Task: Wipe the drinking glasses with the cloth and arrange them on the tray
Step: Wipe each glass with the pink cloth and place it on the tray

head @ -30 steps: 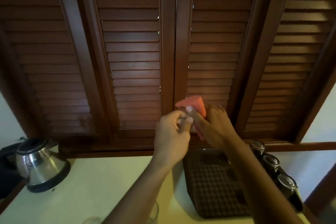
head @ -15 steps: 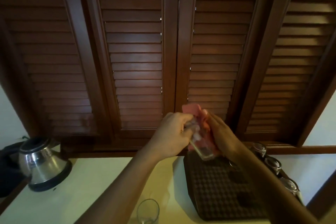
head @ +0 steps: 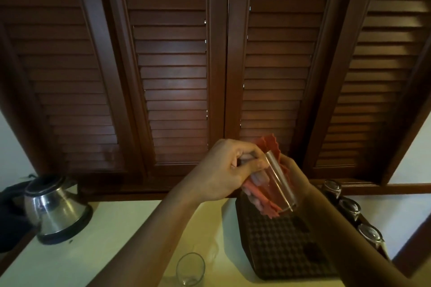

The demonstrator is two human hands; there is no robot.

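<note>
My left hand [head: 224,170] grips a clear drinking glass [head: 278,184] held up in the air, tilted, above the far end of the tray. A pink cloth [head: 270,147] is wrapped round the glass, one end sticking up behind it and the other hanging below it. My right hand [head: 295,175] holds the cloth against the glass from the right, mostly hidden behind both. A second clear glass [head: 190,269] stands upright on the pale counter near the front. The dark brown tray [head: 279,247] with a bumpy surface lies on the counter to the right.
A steel kettle [head: 52,209] on a black base stands at the left of the counter [head: 116,240]. Three lidded jars [head: 349,208] line up along the tray's right side. Dark wooden louvred shutters [head: 172,65] fill the wall behind.
The glass has come out from the cloth and now tilts with its rim lower right. Both hands have shifted slightly down and right; the view has dropped, showing the second glass fully.
</note>
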